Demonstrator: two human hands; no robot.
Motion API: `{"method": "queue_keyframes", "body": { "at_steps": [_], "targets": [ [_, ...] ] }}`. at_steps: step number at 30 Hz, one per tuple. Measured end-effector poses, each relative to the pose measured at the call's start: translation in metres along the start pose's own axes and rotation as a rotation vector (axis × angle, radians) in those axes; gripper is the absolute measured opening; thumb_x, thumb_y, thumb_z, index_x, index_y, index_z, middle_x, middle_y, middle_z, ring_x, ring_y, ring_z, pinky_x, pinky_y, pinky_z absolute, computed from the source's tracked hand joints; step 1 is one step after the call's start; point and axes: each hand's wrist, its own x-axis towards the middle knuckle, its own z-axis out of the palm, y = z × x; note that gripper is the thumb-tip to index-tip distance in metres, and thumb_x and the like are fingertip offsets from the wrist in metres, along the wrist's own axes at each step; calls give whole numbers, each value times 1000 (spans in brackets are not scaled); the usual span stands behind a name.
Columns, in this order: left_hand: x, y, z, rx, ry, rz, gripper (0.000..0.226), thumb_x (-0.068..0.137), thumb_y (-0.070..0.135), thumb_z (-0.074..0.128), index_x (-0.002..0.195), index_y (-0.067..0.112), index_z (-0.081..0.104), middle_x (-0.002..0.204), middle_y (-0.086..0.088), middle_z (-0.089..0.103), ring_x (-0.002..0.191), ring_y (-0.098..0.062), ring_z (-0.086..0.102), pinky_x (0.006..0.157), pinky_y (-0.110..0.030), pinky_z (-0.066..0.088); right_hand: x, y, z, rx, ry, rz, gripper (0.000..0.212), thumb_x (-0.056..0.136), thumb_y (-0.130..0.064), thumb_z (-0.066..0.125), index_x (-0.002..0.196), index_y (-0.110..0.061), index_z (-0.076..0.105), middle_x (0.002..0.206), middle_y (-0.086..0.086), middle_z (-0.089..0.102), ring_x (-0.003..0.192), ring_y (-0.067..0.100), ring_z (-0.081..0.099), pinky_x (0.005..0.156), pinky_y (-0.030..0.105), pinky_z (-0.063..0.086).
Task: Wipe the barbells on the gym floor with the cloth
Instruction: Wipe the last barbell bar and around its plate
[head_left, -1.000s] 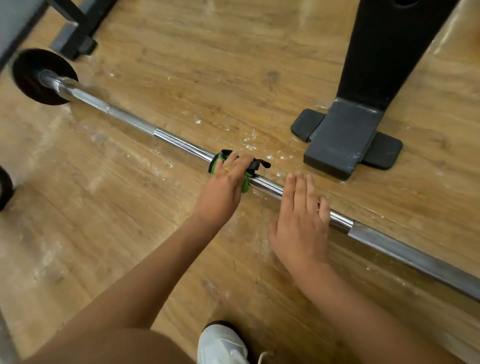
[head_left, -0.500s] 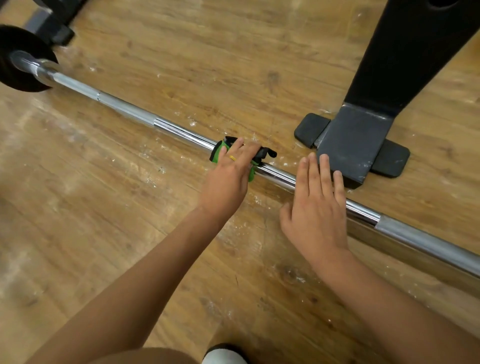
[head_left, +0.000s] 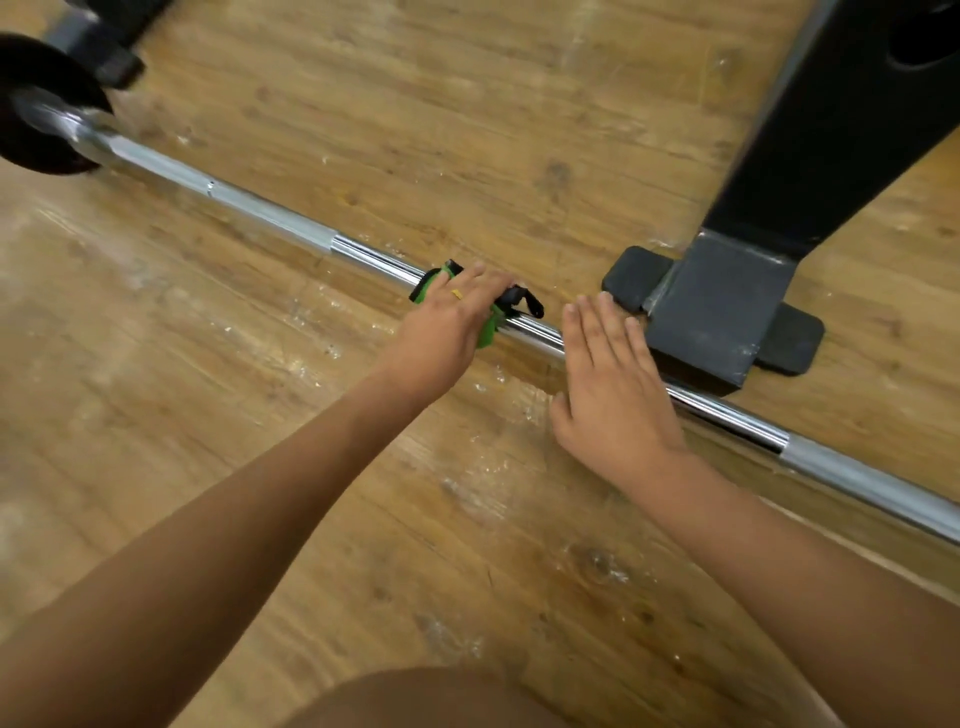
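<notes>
Since a moment ago the view has swung, sliding the weight plate toward the left edge. The barbell lies on the wooden floor; the left hand clenches the green cloth around it, the right hand rests flat and released on it, beside the black rack foot.

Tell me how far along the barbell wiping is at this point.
Midway, at a guess. In hand: the left hand presses the green cloth on the barbell mid-shaft, while the right hand lies flat over it. Nothing shows which stretches are done. No other barbell is in view.
</notes>
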Motion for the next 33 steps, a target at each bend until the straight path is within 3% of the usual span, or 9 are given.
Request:
{"method": "queue_keyframes", "body": {
  "at_steps": [4,8,12,17,21,24,28,33],
  "targets": [
    [7,-37,-13,-10,104,-301,47,100,1,42,143,17,51,145,-20,52,144,-35,35,108,-51,43,30,-16,-1,-7,-15,-92,81,101,-32,41,158,-6,-10,167,13,-13,153,26,-18,126,43,-5],
    [0,-18,-2,46,38,-290,54,99,-2,40,148,21,45,151,-12,49,150,-32,29,99,-49,49,52,-22,-2,-6,-61,-165,86,100,-30,47,157,-5,-13,167,12,-14,153,26,-18,126,43,-1],
    [3,-8,-14,140,-70,-275,60,98,-12,38,152,15,39,159,-7,38,152,-30,24,114,-47,38,50,-22,-8,-10,-157,-188,94,97,-34,50,156,-6,-19,166,12,-20,152,28,-22,126,47,-3],
    [9,3,-30,220,-226,-290,65,99,-10,42,158,12,27,164,-5,28,153,-28,18,119,-39,25,58,-15,-24,123,-389,-220,102,94,-32,56,156,-9,-22,164,9,-27,150,25,-27,124,46,-11],
    [13,14,-31,209,-263,-350,72,94,-13,46,158,12,26,165,-3,27,153,-27,18,118,-43,31,58,6,-36,200,-519,-296,97,96,-28,54,157,-11,-20,165,7,-25,151,21,-26,124,44,-7],
    [11,21,-28,222,-198,-423,78,90,-18,44,159,13,24,166,-1,25,154,-23,17,114,-38,33,58,20,-33,199,-512,-360,94,95,-18,52,158,-12,-18,166,4,-23,151,18,-24,125,39,-4],
    [7,7,-22,176,-157,-358,73,91,-18,42,156,13,31,162,-4,33,153,-25,20,115,-40,35,70,6,-12,283,-484,-305,88,97,-16,48,158,-12,-15,166,5,-21,152,18,-22,126,39,2],
    [15,-49,-44,120,-140,-380,56,98,-6,41,150,14,40,153,-13,44,144,-35,37,107,-47,42,81,-32,-1,191,-254,-403,87,98,-25,46,158,-14,-16,165,3,-23,151,18,-24,126,40,-4]
  ]
}}
